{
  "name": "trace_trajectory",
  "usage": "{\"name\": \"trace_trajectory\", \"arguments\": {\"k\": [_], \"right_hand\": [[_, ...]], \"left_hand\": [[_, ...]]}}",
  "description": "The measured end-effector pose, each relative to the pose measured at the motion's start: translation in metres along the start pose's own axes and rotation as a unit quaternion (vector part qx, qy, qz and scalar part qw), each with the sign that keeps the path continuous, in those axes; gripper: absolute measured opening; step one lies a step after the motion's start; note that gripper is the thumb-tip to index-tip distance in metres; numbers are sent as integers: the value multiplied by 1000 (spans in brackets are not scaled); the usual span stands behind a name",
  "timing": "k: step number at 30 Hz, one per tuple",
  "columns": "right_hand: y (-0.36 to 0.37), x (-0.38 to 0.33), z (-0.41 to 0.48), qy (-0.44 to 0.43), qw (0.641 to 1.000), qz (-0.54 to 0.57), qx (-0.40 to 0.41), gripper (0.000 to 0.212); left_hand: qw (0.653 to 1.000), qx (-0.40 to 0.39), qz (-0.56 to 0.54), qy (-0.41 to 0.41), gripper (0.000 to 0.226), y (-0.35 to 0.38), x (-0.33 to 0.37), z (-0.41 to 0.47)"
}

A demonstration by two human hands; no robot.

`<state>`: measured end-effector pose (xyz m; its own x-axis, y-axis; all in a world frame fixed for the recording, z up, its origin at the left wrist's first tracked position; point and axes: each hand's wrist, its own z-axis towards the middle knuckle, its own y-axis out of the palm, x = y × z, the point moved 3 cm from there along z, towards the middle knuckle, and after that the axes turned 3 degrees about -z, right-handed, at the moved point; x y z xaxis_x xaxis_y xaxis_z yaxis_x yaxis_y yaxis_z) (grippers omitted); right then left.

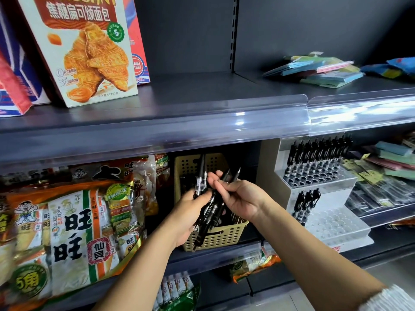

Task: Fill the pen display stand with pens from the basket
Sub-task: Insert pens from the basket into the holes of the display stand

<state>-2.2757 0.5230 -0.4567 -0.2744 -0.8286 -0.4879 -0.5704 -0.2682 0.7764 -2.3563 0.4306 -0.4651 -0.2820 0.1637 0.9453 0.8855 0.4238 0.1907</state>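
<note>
L hand (186,217) grips pens (207,212) — upright, tips down.

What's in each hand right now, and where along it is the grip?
Left hand grips a bundle of black pens around their middles; right hand pinches a few near the tops.

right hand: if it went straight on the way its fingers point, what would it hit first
Likely the pens the left hand grips, just ahead of the right hand; then the basket wall. Depth is unclear.
</note>
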Motion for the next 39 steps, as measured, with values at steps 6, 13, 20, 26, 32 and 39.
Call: {"name": "trace_trajectory", "arguments": {"k": [6, 13, 20, 26, 32, 39], "right_hand": [[-12, 4, -8, 11, 1000, -3, 12, 25], [-18, -3, -30, -13, 997, -74, 18, 18], [-35, -16, -64, -33, 999, -42, -8, 18], [-70, -37, -83, -192, 976, -87, 62, 39], [-64, -38, -109, -457, 503, -727, 101, 37], [-70, -38, -116, -494, 366, -787, 59, 18]], "left_hand": [[997, -74, 20, -25, 30, 12, -10, -12], [998, -55, 39, -7, 33, 25, -18, -17], [995, -79, 55, -10, 32, 43, -21, -28], [996, -60, 59, -12, 40, 55, -19, -34], [997, -65, 46, -19, 35, 70, -19, -37], [998, -56, -20, -35, 20, 88, -17, -41]]}}
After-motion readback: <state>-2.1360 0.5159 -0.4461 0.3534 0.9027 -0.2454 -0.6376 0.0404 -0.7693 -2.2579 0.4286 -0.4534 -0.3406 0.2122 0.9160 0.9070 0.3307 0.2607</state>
